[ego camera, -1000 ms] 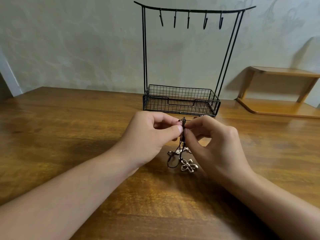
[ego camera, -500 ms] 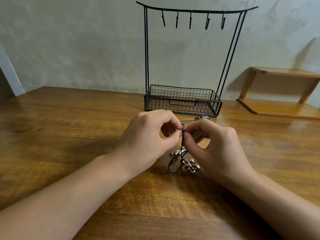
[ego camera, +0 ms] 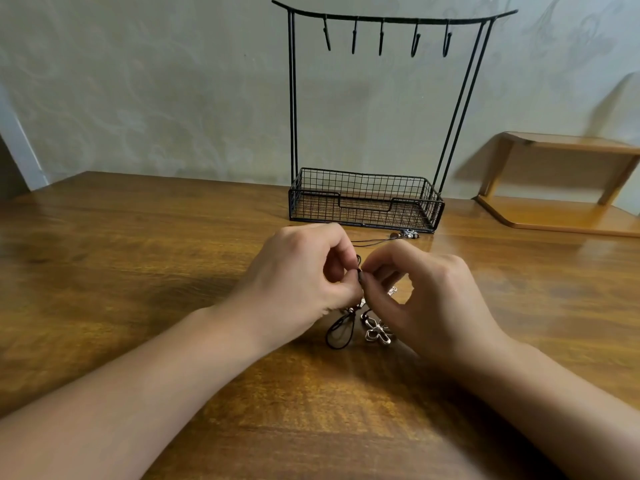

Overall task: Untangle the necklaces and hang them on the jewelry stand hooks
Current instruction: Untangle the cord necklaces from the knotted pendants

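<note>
- Tabletop (ego camera: 104, 271), brown wood with a glossy sheen, filling the lower view from the left edge to the right
- Left hand (ego camera: 298, 282), over the table just left of centre, fingers curled, thumb and forefinger pinching the dark cord at its top, fingertips touching those of the other hand
- Tangled necklaces (ego camera: 360, 320), black cord, held up at the pinch point between both hands and trailing down to the wood; small dark loop (ego camera: 341, 332) lying on the table below the left hand; silver flower pendant (ego camera: 377, 332) resting on the table just beside that loop, partly under the right hand
- Jewelry stand (ego camera: 294, 98), black wire, upright at the far side of the table behind the hands; curved top bar with five hooks (ego camera: 381, 36), all bare; wire mesh basket (ego camera: 363, 202) as base
- Second strand of cord with beads and a small metal charm (ego camera: 407, 234), lying on the table just in front of the basket, running back toward the hands
- Right hand (ego camera: 429, 299), just right of centre, fingers curled, thumb and forefinger pinching the same cord at the knot
- Wooden shelf (ego camera: 561, 188), two-tiered, at the far right against the pale wall
</note>
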